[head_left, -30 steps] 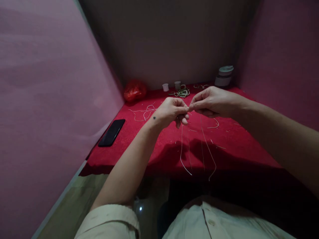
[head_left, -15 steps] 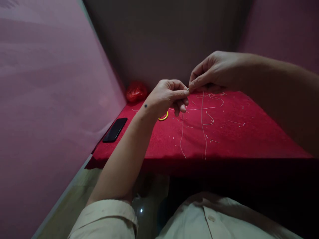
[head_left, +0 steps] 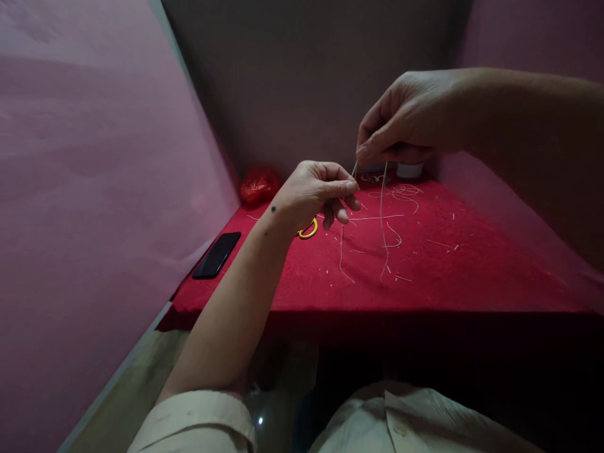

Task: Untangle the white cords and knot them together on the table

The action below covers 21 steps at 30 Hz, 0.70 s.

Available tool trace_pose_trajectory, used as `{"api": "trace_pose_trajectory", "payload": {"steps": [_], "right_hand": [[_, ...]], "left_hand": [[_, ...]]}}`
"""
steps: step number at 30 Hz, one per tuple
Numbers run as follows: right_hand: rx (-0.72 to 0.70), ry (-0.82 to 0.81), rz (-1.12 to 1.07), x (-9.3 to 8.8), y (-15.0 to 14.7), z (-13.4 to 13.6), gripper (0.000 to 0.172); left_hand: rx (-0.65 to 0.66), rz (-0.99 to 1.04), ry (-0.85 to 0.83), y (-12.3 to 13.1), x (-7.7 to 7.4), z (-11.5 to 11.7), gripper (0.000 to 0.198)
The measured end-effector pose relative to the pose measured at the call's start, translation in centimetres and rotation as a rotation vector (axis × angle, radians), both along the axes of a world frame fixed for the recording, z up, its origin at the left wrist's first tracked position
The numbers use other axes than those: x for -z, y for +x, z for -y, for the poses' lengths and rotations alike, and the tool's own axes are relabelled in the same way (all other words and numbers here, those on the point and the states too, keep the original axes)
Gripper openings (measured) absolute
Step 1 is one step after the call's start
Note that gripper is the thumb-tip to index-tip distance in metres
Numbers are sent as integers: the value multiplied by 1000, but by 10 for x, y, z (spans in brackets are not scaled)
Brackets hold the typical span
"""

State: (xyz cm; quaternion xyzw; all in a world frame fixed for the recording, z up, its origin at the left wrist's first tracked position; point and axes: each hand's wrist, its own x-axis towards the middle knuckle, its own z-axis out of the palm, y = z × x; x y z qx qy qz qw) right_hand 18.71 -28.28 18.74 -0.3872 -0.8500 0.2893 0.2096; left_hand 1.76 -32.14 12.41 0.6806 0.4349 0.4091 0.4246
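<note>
I see a thin pale thread (head_left: 382,220) pinched in both hands. A short taut stretch runs from my left hand (head_left: 316,192) up to my right hand (head_left: 406,126) just above it. Two long loose ends hang below them, slightly curved.

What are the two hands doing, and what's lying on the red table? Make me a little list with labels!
Left hand: the left hand pinches a thin pale string, grip shut.
Right hand: the right hand, held higher, pinches the string too.
String: a short piece runs between the hands; two ends hang down to the red cloth table.
Near left hand: small yellow ring.
Rest: flat black phone, crumpled red plastic bag, small white cup, loose string scraps.
</note>
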Motion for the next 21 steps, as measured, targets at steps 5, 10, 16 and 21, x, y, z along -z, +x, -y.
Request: {"api": "trace_pose_trajectory", "payload": {"steps": [5, 10, 16, 21], "right_hand": [[105, -33, -27, -11, -2, 9, 16], [103, 44, -40, -24, -3, 11, 18], [61, 117, -91, -43, -6, 3, 15], [94, 119, -181, -49, -11, -6, 6]], "left_hand": [[64, -30, 46, -3, 0, -2, 15], [-6, -80, 153, 0, -8, -9, 25], [124, 90, 245, 25, -10, -23, 31], [174, 204, 210, 38, 1, -30, 30]]}}
